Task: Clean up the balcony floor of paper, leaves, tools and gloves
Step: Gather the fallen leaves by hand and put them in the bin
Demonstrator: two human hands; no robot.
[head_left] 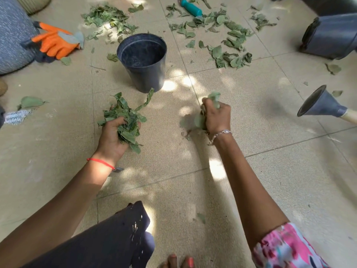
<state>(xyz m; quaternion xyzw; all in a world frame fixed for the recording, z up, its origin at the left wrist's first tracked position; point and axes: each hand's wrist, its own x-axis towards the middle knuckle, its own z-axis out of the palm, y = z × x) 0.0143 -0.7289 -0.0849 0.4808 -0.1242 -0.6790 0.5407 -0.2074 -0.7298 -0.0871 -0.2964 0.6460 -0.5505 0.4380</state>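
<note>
Gathering leaves off the balcony floor [260,190], I have both hands loaded. My left hand [112,141] has its grip curled round a thick bunch of leaves [123,117], and my right hand [218,118] has its grip closed on a smaller wad of leaves [214,97], low against the tiles. The black pot [143,60] stands upright and open at 12 o'clock, just beyond both hands, and looks to me like the natural place to drop them.

To do this step well, I would lift the left bunch from underneath, since loose ends stick out at 1 o'clock and could shed on the way. I would bring each hand right over the rim before letting go, 1 hand at a time, so nothing falls beside the pot. A few crumbs lie under my right wrist at 7 o'clock and want a sweep of the fingers.

Much is left, I judge:
- scattered leaves [108,18] at 11 o'clock beyond the pot
- a wider spread of leaves [229,41] at 1 o'clock
- the teal-handled tool [191,7] at 12 o'clock
- the orange gloves [56,43] at 10 o'clock
- a paper scrap [16,117] at 9 o'clock
</note>
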